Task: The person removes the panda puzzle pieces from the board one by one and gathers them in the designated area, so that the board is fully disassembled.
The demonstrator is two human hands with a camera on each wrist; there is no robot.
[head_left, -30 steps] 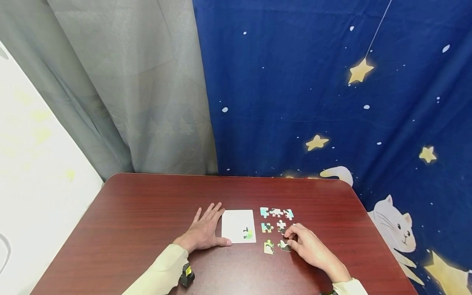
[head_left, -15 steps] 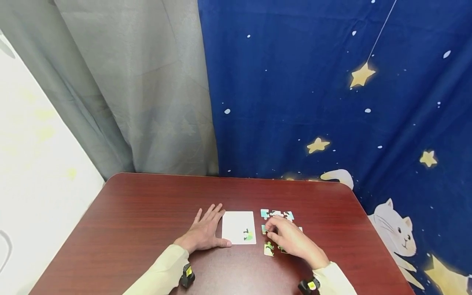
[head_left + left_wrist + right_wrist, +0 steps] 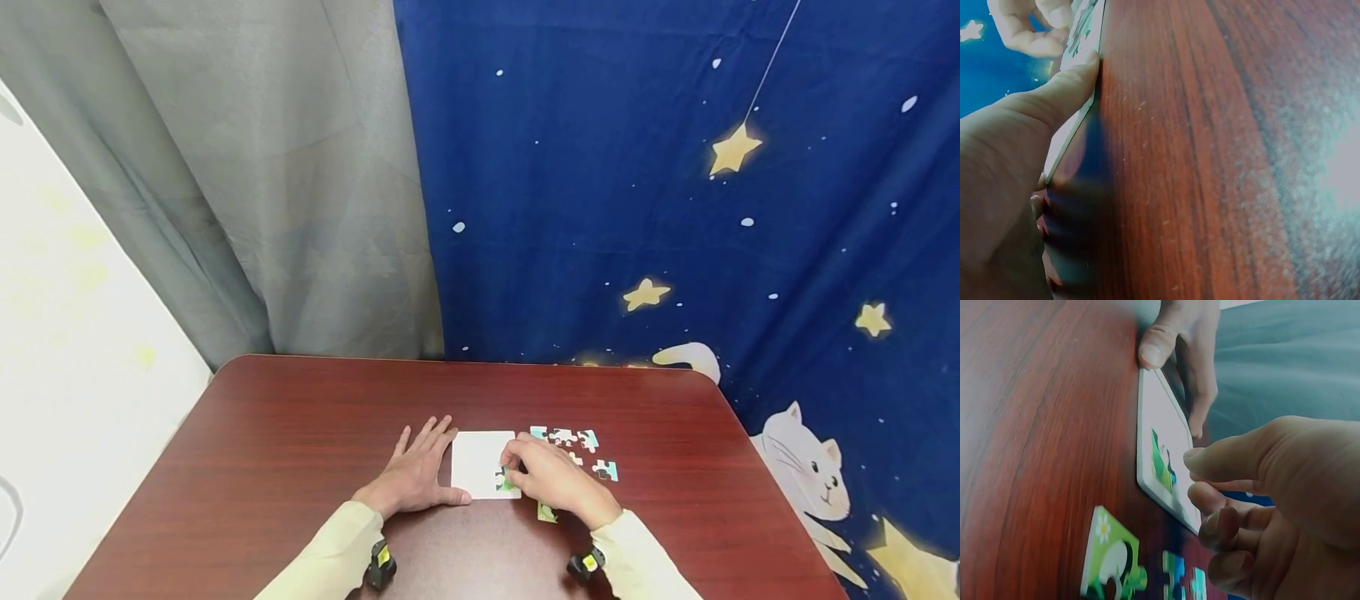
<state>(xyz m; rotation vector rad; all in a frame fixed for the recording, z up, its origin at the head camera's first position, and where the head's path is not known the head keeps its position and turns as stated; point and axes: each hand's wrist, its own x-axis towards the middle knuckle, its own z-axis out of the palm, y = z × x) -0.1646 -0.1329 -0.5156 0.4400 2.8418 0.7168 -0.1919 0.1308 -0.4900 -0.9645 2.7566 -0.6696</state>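
A white square puzzle board (image 3: pixel 474 454) lies flat on the table, with one panda-patterned puzzle piece (image 3: pixel 502 481) at its near right corner. My left hand (image 3: pixel 411 479) is spread beside the board. In the left wrist view, its thumb (image 3: pixel 1072 84) presses the board's near edge. Over the board's right side, my right hand (image 3: pixel 551 477) has its thumb and fingertips together. It pinches what looks like a puzzle piece, almost wholly hidden by the fingers. A green piece with a flower (image 3: pixel 1110 550) lies near that hand in the right wrist view.
Several loose puzzle pieces lie right of the board, including one in the top row (image 3: pixel 588 440) and a bluish one (image 3: pixel 605 471); the right hand hides others. The dark red table (image 3: pixel 315 417) meets grey and blue curtains at its far edge.
My right hand has moved left from the loose pieces to the board's right side, uncovering the bluish piece and hiding nearer ones. The left hand has stayed at the board.
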